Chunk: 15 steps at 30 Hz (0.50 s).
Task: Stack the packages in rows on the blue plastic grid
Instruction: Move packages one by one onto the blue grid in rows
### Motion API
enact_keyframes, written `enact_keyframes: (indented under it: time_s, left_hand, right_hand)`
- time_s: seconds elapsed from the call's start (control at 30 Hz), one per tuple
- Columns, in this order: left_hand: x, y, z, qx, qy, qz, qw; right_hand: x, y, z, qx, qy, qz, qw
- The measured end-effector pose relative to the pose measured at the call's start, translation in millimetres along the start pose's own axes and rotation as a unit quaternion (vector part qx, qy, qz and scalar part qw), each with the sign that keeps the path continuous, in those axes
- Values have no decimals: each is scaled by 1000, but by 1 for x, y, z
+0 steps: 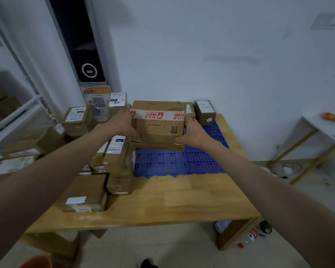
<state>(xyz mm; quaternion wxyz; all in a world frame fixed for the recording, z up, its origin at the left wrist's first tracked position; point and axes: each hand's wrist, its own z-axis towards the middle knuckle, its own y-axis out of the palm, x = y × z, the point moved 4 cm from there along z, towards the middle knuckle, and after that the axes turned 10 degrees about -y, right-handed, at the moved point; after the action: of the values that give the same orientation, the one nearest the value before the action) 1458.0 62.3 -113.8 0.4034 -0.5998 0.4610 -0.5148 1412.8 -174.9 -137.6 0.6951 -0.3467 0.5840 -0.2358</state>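
Note:
A brown cardboard package (159,120) with a white and red tape band across its top sits on a flatter package (157,145) at the back of the blue plastic grid (162,161). My left hand (124,123) grips its left side and my right hand (193,132) grips its right side. Two smaller packages (205,112) stand at the grid's far right corner. The front half of the grid is bare.
Several more packages (116,157) are piled on the wooden table (172,202) to the left of the grid. A white shelf rack (16,117) stands at the left, a white side table (325,128) at the right. Bottles (249,236) lie on the floor under the table's right end.

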Motion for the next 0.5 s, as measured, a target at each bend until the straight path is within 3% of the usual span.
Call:
enact_keyframes:
  time_s: [0.5]
  left_hand:
    - [102,108,115,-126,51,35,990]
  right_hand:
    - [142,-18,29,-9,105,14,994]
